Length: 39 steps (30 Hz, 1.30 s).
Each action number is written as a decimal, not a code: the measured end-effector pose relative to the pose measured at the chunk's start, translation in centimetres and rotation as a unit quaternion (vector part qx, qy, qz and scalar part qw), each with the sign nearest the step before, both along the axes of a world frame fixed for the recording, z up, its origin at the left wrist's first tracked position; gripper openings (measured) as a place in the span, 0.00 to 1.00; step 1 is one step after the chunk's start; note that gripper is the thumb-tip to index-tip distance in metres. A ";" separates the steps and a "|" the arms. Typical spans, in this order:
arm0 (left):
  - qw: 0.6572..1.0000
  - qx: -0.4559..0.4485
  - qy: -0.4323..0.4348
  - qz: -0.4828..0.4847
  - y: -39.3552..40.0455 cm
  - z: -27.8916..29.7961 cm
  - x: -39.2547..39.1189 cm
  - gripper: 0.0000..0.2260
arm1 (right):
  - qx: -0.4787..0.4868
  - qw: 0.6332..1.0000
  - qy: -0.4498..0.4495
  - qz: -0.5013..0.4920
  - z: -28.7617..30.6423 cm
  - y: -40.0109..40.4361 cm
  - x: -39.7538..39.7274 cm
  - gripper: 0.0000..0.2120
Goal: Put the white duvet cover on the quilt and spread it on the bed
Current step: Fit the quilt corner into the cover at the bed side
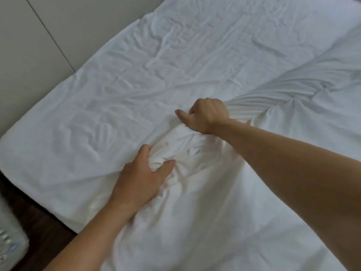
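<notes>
Here, head view: you are looking down over a bed [48, 149] draped in white cloth, both bare forearms reaching in.
Left hand [140, 178]: you are gripping a bunched fold of the white duvet cover [195, 153], fingers curled into the cloth and thumb pressing across the wad.
Right hand [205, 116]: you are clenching a gathered handful of the same cover, fist closed, thumb sticking out toward the left; taut pleats are fanning away from the fist toward the right.
Duvet cover: it is lying wrinkled across most of the bed, heaped up between your two hands and spilling toward you.
Quilt: you cannot tell it apart from the cover; white on white, nothing is showing a separate edge.
Around: a pale panelled wall [29, 45] is running along the far left of the bed, dark wood floor [39, 222] is showing at lower left, and a pale object [9, 241] is sitting there, cut off and too blurred to name.
Hidden: your right fingertips are buried in cloth.
</notes>
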<state>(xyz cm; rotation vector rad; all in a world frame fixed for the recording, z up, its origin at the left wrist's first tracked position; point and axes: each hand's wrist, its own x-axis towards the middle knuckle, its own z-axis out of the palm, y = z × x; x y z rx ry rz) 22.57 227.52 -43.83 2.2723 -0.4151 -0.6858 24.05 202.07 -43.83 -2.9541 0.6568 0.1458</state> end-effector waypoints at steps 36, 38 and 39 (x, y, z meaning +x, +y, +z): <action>0.829 0.240 -0.062 -0.501 0.6 25.8 -30.5 0.13 | 0.182 0.894 0.186 -0.364 21.2 3.7 -80.1 0.28; 0.863 0.186 -0.037 -0.468 -3.2 26.1 -34.3 0.11 | 0.194 0.877 0.134 -0.419 22.5 2.3 -82.7 0.26; 0.876 0.159 -0.029 -0.454 -5.1 25.6 -36.7 0.10 | 0.204 0.867 0.117 -0.440 22.8 2.0 -83.5 0.25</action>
